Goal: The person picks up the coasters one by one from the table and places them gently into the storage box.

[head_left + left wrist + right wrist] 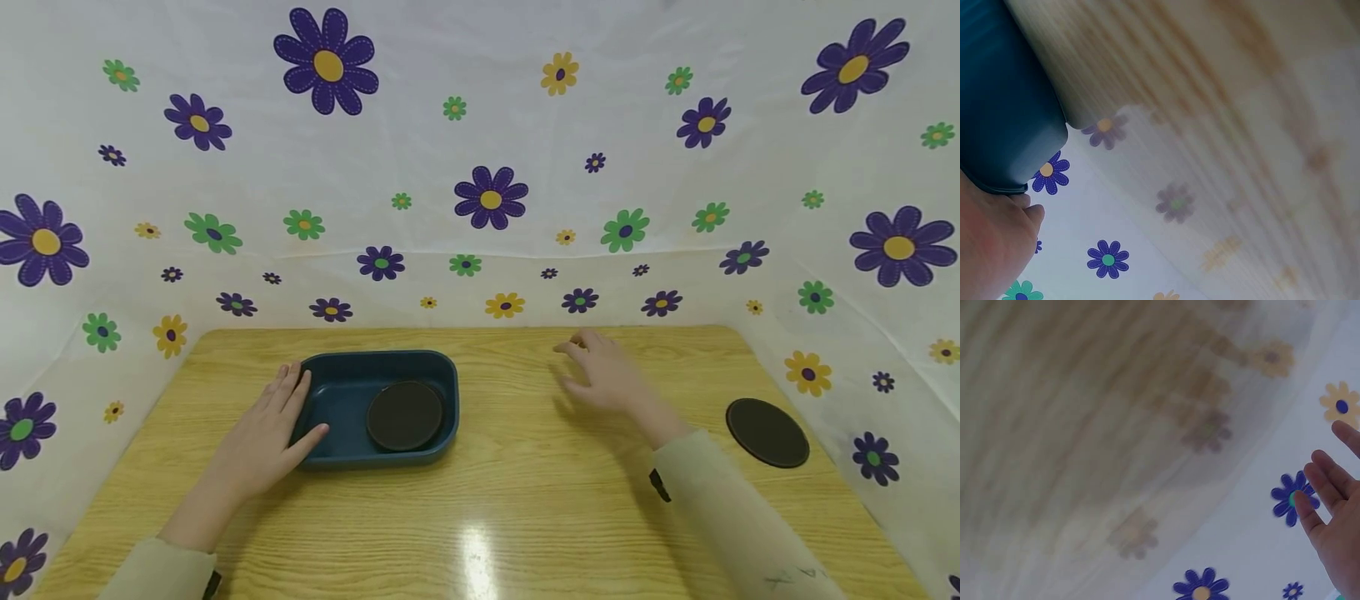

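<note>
A dark blue rectangular tray [337,459] with rounded corners and raised walls stands on the wooden table, left of centre. Inside it, toward the right end, lies a round black coaster-like disc [405,416]. My left hand [262,437] rests along the tray's left end, fingers extended at the rim and thumb reaching over the near left corner. In the left wrist view that hand [991,240] is right by the tray's edge. My right hand [603,375] hovers over the table right of the tray, fingers spread and loosely bent, holding nothing.
A second round black disc [767,432] lies on the table at the right, beyond my right forearm. White flowered cloth [420,150] stands behind the table [480,500] and along both sides. The tabletop reflects light near the front.
</note>
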{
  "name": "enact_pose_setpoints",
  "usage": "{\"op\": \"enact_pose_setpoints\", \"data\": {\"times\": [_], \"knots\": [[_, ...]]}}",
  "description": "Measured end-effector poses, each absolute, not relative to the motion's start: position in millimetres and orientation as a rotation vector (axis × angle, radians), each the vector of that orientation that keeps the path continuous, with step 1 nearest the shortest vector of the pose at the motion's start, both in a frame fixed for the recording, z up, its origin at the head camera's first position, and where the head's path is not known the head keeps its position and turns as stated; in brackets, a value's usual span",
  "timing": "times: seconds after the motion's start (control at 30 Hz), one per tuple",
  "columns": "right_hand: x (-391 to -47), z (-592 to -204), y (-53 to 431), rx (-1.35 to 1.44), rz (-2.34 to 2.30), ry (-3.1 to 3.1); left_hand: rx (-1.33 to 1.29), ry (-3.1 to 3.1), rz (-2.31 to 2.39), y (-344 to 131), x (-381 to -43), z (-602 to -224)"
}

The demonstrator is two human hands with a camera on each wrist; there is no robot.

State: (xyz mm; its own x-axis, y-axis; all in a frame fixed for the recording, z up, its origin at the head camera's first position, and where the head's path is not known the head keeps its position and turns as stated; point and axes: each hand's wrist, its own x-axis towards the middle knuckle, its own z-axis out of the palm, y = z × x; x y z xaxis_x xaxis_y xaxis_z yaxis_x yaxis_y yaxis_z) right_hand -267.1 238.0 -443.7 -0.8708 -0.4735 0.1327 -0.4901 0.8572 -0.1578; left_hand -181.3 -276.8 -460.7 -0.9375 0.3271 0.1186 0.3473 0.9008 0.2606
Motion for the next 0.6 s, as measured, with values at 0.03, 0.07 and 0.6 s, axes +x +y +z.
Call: {"op": "enact_pose_setpoints", "data": {"times": [0.03,0.07,0.6], "knots": [[-266,-445,243,0.75,0.288,-2.942,-0.531,-2.993,-0.429,-277,-181,-461],[-265,-445,248,0.733,0.288,-2.944,-0.531,-2.993,-0.429,-277,-181,-460],[-244,-451,322,0.623,0.217,-2.893,-0.529,-2.99,-0.417,-278,-181,-462]]}}
